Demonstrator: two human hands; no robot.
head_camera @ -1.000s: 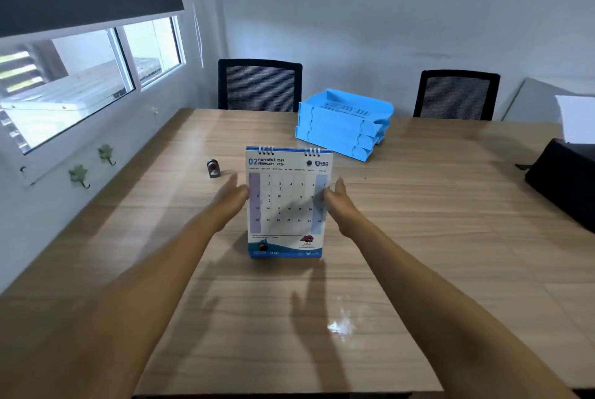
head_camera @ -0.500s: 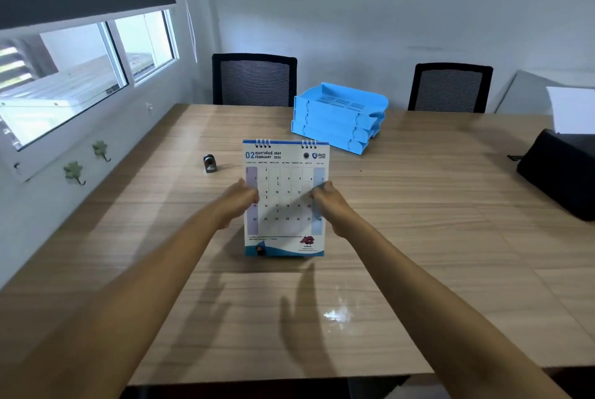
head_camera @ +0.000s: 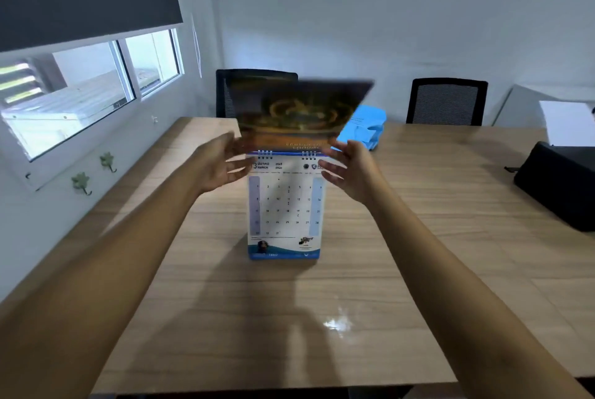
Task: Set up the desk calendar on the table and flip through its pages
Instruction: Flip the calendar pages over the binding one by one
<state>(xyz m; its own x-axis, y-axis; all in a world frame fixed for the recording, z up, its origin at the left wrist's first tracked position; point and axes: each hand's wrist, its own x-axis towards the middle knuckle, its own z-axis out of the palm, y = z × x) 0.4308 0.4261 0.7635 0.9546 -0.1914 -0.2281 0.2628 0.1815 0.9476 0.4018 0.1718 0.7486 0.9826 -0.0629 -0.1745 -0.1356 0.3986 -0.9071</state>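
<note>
**Desk calendar standing up, one page mid-flip**

So the desk calendar (head_camera: pixel 284 205) is standing upright on the wooden worktop (head_camera: pixel 418 237), roughly in the middle, front face toward the camera. The page showing reads March 2026, with the date grid and a blue wavy strip along the bottom. Above the spiral binding, one page (head_camera: pixel 299 112) is swung up and over the top. It's dark with some gold artwork on it, and pretty motion-blurred, so I can't make out the print.

Left hand (head_camera: pixel 219 163) is up at the left top corner of the calendar, fingers spread and loosely curled. Right hand (head_camera: pixel 351 170) mirrors it at the right top corner, palm facing in, fingers open. Neither grip is closed on anything: the fingertips sit right by the lifted page's lower edge, but with the blur I can't tell if they're actually touching it.

Behind the calendar there's a blue stack of paper trays (head_camera: pixel 363 131), partly hidden by the raised page. Two black mesh chairs sit at the far edge, and a black bag (head_camera: pixel 557 186) rests on the right side of the worktop.
</note>
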